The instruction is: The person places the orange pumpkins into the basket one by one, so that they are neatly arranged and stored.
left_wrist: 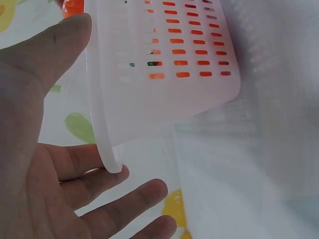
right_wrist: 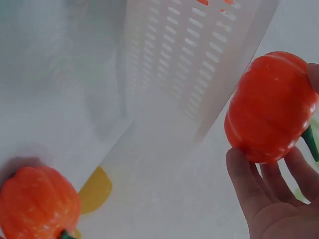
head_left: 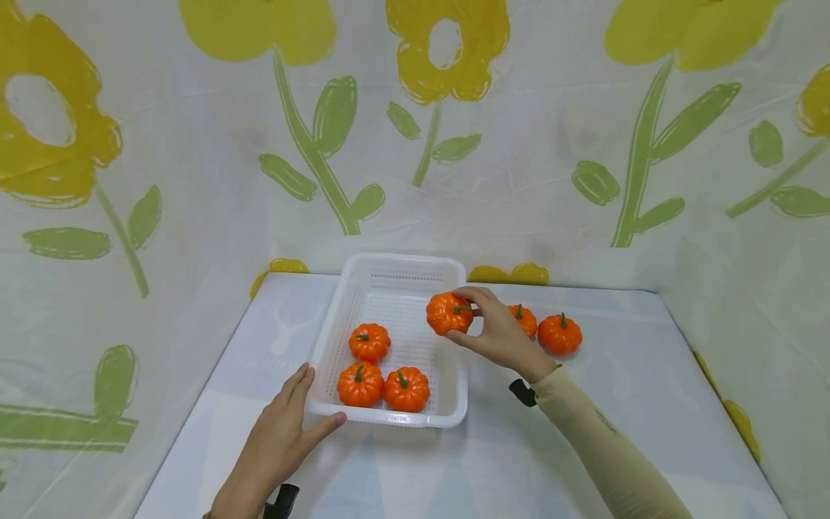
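Observation:
A small orange toy pumpkin [head_left: 447,314] with a green stem is held in my right hand [head_left: 496,333], above the right side of a white plastic basket [head_left: 447,411]. Thumb and fingertips grip it from the sides in the right wrist view, where the held pumpkin [right_wrist: 271,107] appears beside the basket's slotted wall [right_wrist: 169,55]. My left hand [head_left: 279,425] rests at the basket's near left corner, its fingers nearly straight. The left wrist view has the thumb [left_wrist: 65,42] against the rim [left_wrist: 97,99] and fingertips touching the rim's lower end. Three pumpkins [head_left: 369,343] sit inside the basket.
Two more pumpkins lie on the white table [head_left: 622,404] right of the basket: one [head_left: 560,334] in full sight, the other [head_left: 522,320] partly behind my right hand. A flower-printed curtain [head_left: 519,180] rises behind the table and along its sides.

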The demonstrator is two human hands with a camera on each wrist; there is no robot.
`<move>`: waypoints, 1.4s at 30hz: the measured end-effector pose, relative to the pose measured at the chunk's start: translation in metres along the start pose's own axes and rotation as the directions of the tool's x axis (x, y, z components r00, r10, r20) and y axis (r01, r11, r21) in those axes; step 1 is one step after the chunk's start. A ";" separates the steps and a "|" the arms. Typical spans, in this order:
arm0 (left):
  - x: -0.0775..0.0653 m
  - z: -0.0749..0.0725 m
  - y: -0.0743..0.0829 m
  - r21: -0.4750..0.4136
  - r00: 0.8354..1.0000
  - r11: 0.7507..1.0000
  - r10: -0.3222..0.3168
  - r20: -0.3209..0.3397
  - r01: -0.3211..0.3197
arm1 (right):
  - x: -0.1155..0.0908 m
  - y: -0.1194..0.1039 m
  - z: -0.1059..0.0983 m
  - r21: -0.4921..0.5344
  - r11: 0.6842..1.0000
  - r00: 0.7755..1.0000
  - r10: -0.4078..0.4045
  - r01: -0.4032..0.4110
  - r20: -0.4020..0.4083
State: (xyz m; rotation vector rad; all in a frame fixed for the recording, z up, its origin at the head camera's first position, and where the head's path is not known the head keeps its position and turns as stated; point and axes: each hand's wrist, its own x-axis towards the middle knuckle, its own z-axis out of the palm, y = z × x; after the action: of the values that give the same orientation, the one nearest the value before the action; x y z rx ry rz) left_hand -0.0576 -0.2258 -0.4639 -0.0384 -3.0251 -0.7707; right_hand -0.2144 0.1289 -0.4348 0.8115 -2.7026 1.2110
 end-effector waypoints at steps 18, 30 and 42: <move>0.000 0.000 0.002 -0.001 1.000 1.000 -0.014 0.012 0.014 | 0.044 -0.012 0.030 -0.074 0.996 0.977 -0.022 0.039 0.214; 0.000 0.000 0.002 0.004 1.000 1.000 -0.014 0.007 0.014 | 0.047 -0.017 0.059 -0.195 0.980 0.923 0.045 0.033 0.381; 0.001 -0.001 0.003 0.012 1.000 1.000 -0.009 0.006 0.009 | 0.046 -0.013 0.077 -0.352 0.935 0.872 0.129 0.052 0.472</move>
State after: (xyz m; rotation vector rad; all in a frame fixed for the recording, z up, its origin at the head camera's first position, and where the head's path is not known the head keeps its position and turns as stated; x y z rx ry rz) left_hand -0.0586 -0.2238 -0.4616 -0.0276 -3.0377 -0.7551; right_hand -0.2365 0.0466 -0.4663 1.1344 -3.2041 0.5254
